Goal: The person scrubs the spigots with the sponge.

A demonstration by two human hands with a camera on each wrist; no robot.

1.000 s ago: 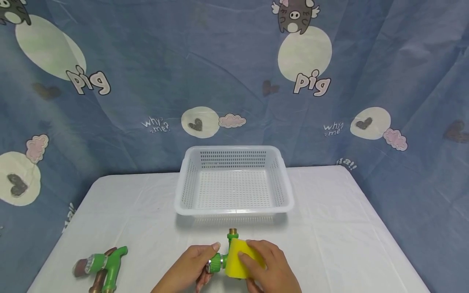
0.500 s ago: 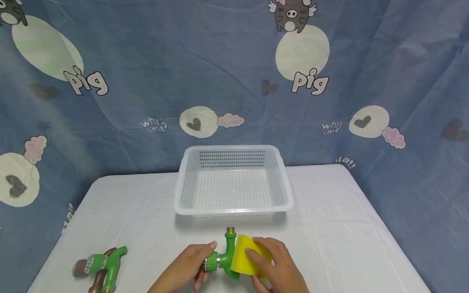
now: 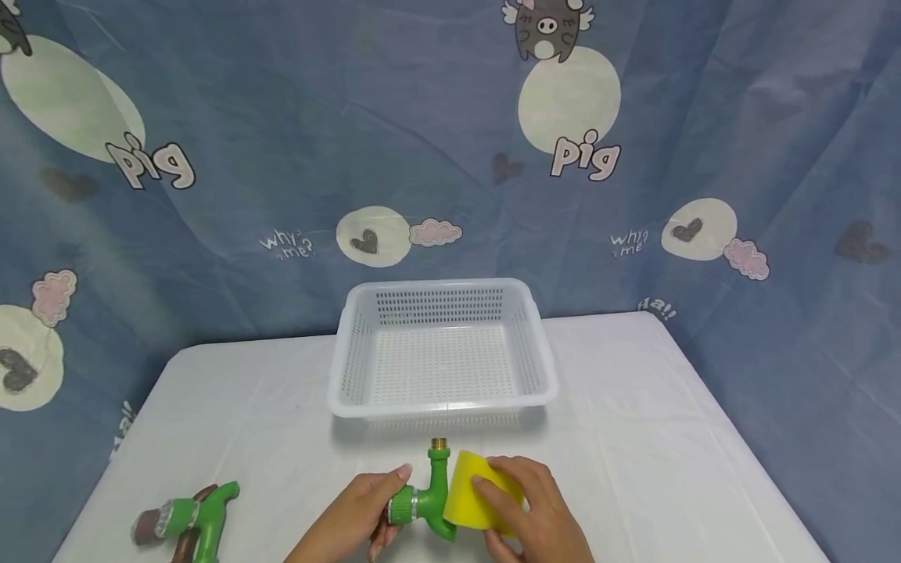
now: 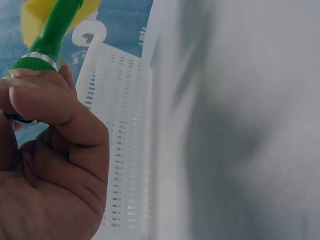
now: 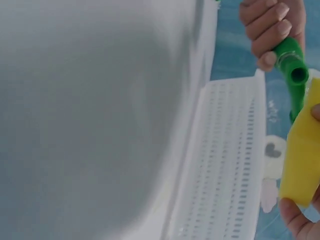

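Observation:
In the head view a green tap (image 3: 436, 491) with a brass threaded end is held up at the front middle. My left hand (image 3: 360, 507) grips it by its ribbed end; in the left wrist view the fingers curl round that end. A yellow sponge (image 3: 470, 494) is in my right hand (image 3: 540, 512), pinched between thumb and fingers. The sponge bends and stands right beside the tap's spout; whether they touch I cannot tell. In the right wrist view the tap's open spout (image 5: 299, 76) shows, close to the sponge (image 5: 300, 155).
A white slotted basket (image 3: 443, 408) stands behind the hands on the white-covered table (image 3: 633, 453). At the front left lie another green tap (image 3: 211, 516) with a brown end and a brown piece under it. A blue printed curtain (image 3: 436, 117) hangs behind.
The sponge and right hand have shifted right off the tap's body, uncovering its neck and spout. The left hand and tap have moved slightly left. The head view has turned a little.

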